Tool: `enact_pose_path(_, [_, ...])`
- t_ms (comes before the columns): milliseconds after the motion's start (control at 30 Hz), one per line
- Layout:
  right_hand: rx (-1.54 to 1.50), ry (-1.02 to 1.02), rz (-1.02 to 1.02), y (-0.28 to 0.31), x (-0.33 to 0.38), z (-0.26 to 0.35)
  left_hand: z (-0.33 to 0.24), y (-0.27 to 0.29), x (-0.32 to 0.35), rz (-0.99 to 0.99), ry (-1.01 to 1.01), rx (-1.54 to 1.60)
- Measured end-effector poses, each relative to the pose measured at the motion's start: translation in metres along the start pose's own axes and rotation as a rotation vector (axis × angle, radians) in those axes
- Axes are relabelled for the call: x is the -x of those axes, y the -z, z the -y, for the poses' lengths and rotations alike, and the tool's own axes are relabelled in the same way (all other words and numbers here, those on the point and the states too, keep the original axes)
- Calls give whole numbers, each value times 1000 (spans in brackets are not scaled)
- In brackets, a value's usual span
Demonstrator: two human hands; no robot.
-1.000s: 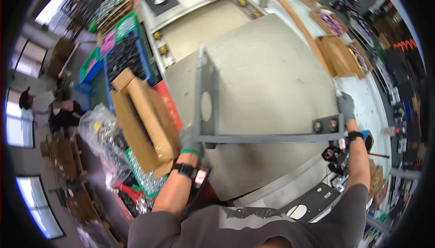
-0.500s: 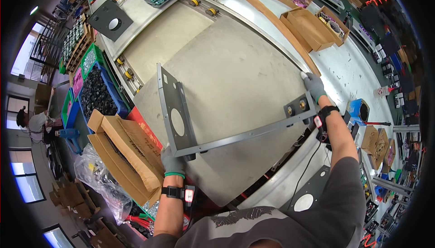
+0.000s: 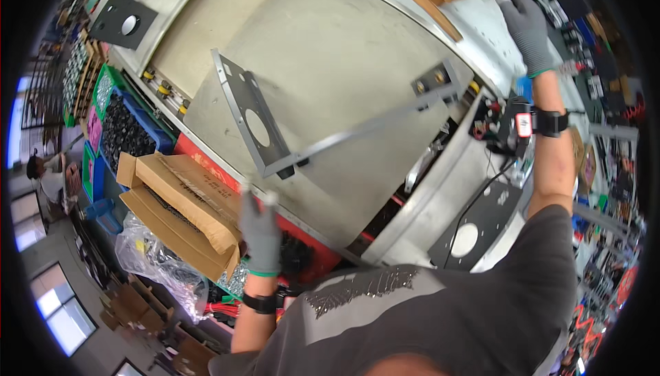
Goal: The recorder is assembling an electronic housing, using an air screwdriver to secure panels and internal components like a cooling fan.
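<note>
A grey metal frame lies on the beige table top (image 3: pixel 330 46): an upright end plate with a round hole (image 3: pixel 256 120) joined to a long thin bar (image 3: pixel 364 128) that ends in a small bracket (image 3: pixel 434 82). My left hand (image 3: pixel 260 228), in a grey glove, is stretched flat just below the frame's near corner and holds nothing. My right hand (image 3: pixel 526 22), also gloved, is raised with its fingers spread, above and to the right of the bracket and off the frame.
An open cardboard box (image 3: pixel 172 197) and a clear plastic bag (image 3: pixel 158 259) sit left of my left arm. Blue and green bins of small parts (image 3: pixel 127 128) line the table's left side. Black plates with round holes lie at top left (image 3: pixel 124 22) and lower right (image 3: pixel 474 228).
Both hands have let go of the frame, which now rests on the table. My right hand rose away from the bracket end. My left hand dropped back below the near corner.
</note>
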State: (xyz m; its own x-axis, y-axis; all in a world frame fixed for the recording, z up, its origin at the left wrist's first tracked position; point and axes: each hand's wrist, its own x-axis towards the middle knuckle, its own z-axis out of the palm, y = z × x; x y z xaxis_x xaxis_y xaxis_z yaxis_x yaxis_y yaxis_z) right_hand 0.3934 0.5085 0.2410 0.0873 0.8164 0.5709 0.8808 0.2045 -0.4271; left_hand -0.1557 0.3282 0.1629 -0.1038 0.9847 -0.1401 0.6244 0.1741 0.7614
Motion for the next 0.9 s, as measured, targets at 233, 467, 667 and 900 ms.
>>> enact_pose_path(233, [432,-184,1168,27,158,113,37,-70,57,540,-269,-614])
enact_pose_path(467, [295,88,1605,-59,238,175,50,-88,71,516,-344,-843])
enact_pose_path(667, [17,-51,1378,27,228,205,50,-92,71,584,-345,-906])
enact_pose_path(900, [178,-370,935,224,247,275,59,-94,86,633,-444,-857])
